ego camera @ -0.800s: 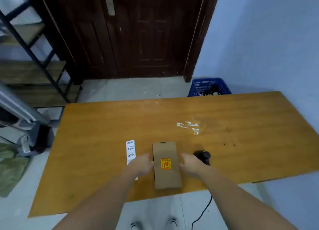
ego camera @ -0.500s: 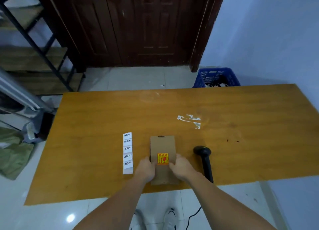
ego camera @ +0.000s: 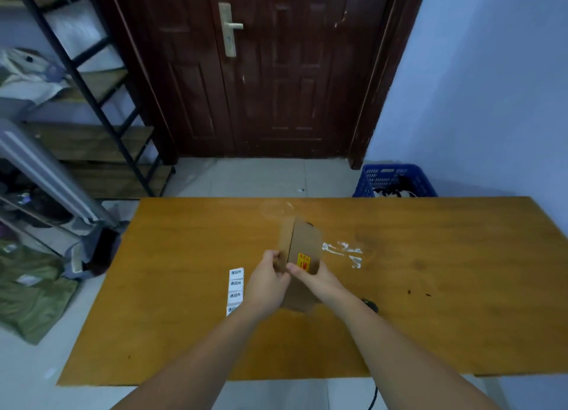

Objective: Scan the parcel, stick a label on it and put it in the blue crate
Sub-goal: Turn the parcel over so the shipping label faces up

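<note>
Both hands are on the parcel (ego camera: 302, 246) right now, holding it up off the wooden table (ego camera: 430, 286) and tilted so 1 long edge faces up. The left hand (ego camera: 267, 286) is wrapped round the near left side, and the right hand (ego camera: 319, 279) cups the right side with its thumb on the top face. So neither hand is free.

It's a small plain cardboard box and looks light to me, since it's held up by fingertips with no obvious strain. Stiff enough to hold by its sides, though I'd guess thin card that dents if squeezed. Gripping the 2 long sides like this seems the sensible hold.

There's a yellow sticker (ego camera: 303, 261) with red print on the top face, maybe a fragile warning, but it's too blurry to read. The label strip (ego camera: 236, 289) lies on the table just left of the hands, about 4 white labels each printed 退回件. The scanner (ego camera: 370, 305) is mostly hidden behind the right forearm. The blue crate (ego camera: 396, 179) sits on the floor past the far edge, well away from the parcel.
</note>
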A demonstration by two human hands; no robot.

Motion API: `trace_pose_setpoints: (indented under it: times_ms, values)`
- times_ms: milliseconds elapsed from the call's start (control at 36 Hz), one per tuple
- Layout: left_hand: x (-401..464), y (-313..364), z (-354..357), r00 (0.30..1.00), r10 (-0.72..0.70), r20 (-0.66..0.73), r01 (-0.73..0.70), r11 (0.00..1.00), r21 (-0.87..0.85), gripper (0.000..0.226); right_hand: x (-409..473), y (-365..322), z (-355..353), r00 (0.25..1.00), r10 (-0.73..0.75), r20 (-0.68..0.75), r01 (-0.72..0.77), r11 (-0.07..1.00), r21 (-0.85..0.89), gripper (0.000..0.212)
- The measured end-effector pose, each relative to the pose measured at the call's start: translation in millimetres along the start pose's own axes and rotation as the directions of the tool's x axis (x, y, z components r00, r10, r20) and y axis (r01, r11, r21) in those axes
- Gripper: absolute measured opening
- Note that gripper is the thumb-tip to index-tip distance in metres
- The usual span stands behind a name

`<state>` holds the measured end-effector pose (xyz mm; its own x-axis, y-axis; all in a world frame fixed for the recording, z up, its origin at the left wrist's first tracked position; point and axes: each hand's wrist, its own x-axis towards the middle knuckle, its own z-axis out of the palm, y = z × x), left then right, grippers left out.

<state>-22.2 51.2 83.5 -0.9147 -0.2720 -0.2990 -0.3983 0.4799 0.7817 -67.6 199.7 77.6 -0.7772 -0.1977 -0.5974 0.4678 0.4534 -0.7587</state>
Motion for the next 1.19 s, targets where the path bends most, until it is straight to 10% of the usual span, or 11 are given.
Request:
trace_pose_setpoints:
  times_ms: [250, 389, 500, 778, 1028, 1194]
  values:
    - [-21.2, 22.6, -20.2, 0.963, 0.271, -0.020, -0.269, 0.961, 0.069, 0.071, -7.2, -17.8, -5.3, 0.987, -0.004, 0.163, -0.046, 0.951, 0.306, 0.071]
    - [3.2, 17.4, -32.5, 0.995, -0.077, -0.066, 0.048, 0.933, -0.358, 0.048, -19.8, -17.0, -12.0, 0.963, 0.043, 0.267, -0.149, 0.907, 0.393, 0.067]
    - [15.8, 10.1, -38.2, 0.927, -0.251, 0.278, 0.372, 0.699, -0.611, 0.056, -25.9, -16.4, -17.2, 0.908, 0.016, 0.419, -0.251, 0.821, 0.513, 0.056]
    - [12.2, 3.0, -29.8, 0.892, -0.250, 0.377, 0.439, 0.681, -0.587, 0.067, -27.7, -20.2, -25.4, 0.881, -0.026, 0.472, -0.228, 0.851, 0.474, 0.072]
    - [16.8, 9.0, -40.6, 0.953, -0.124, 0.277, 0.181, 0.965, -0.191, 0.066, -11.4, -37.1, -62.7, 0.991, -0.122, 0.046, 0.106, 0.960, 0.260, 0.055]
    - [16.8, 9.6, -33.6, 0.947, 0.015, 0.320, -0.015, 1.000, -0.001, 0.069, -13.0, -39.3, -72.5, 0.986, -0.096, 0.136, 0.084, 0.993, 0.088, 0.053]
